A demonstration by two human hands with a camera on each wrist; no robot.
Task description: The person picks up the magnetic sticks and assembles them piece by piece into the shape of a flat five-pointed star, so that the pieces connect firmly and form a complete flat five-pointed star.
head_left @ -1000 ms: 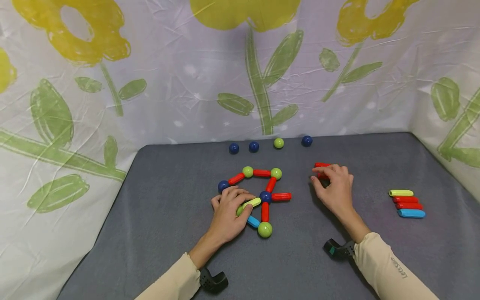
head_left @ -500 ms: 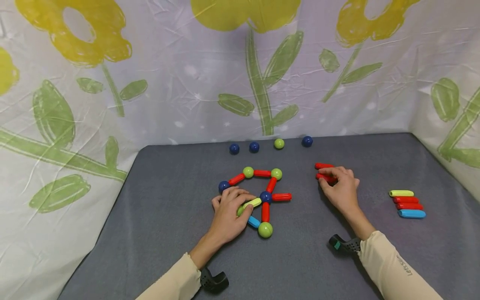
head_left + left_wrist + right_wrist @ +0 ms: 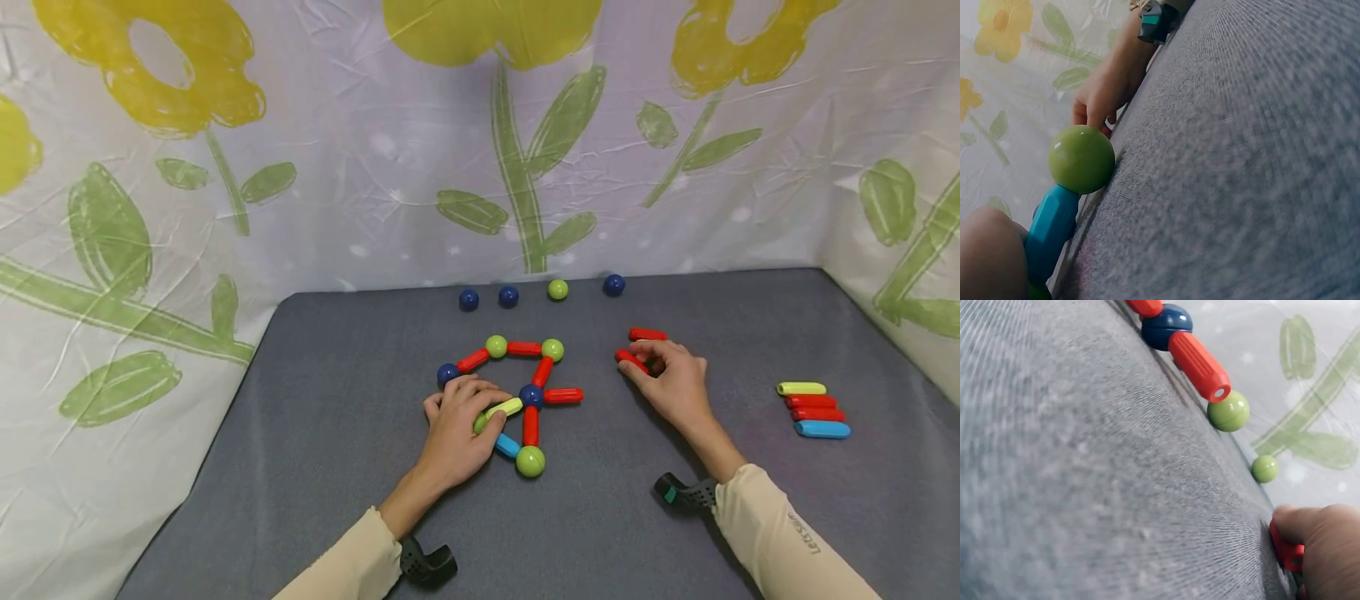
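Note:
My left hand (image 3: pixel 459 429) grips the near-left joint of a flat figure made of magnetic rods and balls, its fingers covering most of a green ball (image 3: pixel 480 422). A yellow-green rod (image 3: pixel 504 407) and a blue rod (image 3: pixel 1051 231) come out from under that hand. The blue rod ends at a larger green ball (image 3: pixel 1082 159). Off to the right, my right hand (image 3: pixel 677 385) pinches a red magnetic rod (image 3: pixel 632 361) between thumb and fingers, low at the table; the thumb lies along it in the right wrist view. Another red rod (image 3: pixel 648 334) lies just beyond.
A blue ball (image 3: pixel 532 396) joins several rods of the figure, one red rod (image 3: pixel 563 396) pointing right with a free end. Along the back edge sit blue balls (image 3: pixel 508 296) and a green ball (image 3: pixel 557 289). Far right, a row holds yellow-green, red and blue rods (image 3: pixel 822 429).
My right hand first drew back slightly, then took a red rod, which has turned and shifted left, away from the other red rod. The left hand has stayed in place.

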